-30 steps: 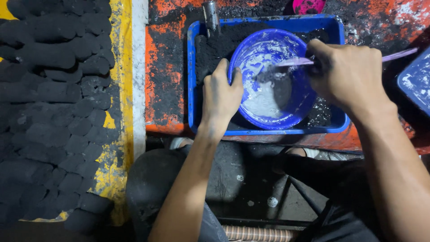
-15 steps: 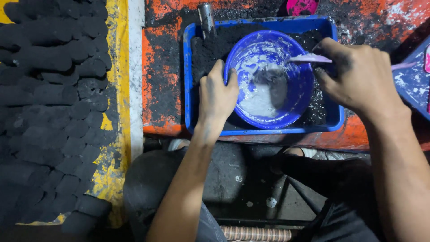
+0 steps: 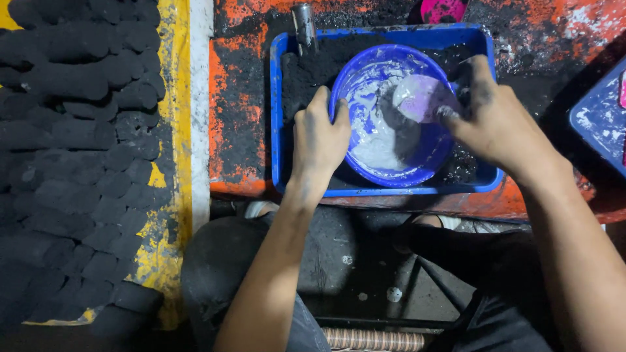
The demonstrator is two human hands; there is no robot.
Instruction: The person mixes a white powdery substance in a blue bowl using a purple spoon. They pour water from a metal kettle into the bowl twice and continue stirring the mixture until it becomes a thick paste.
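**Two hands at a blue bowl of grey paste**

The left hand is curled over the bowl at its 9 o'clock rim, fingers hooked inside the wall and thumb outside, closed on the rim. The right hand sits at the bowl's 3 o'clock side, fingers pinched shut around a pale flat scraper whose blade reaches in toward the bowl's centre from about 2 o'clock. Both hands are smudged dark.

The bowl is round and blue, its inside smeared with whitish-grey paste that pools toward 6 o'clock. It stands in a blue rectangular tray, filling the tray's right-hand part. Black powder covers the tray floor at the bowl's 10 o'clock and shows again at its 4 o'clock.

The tray rests on an orange counter, heavily blackened. A metal tube stands at the tray's 11 o'clock corner. A pink object lies beyond the tray at 1 o'clock, cut by the frame. At 3 o'clock, well apart, the corner of a second blue tray shows.

Far out at 9 o'clock, past a yellow and white strip, rows of black lumps lie packed together.
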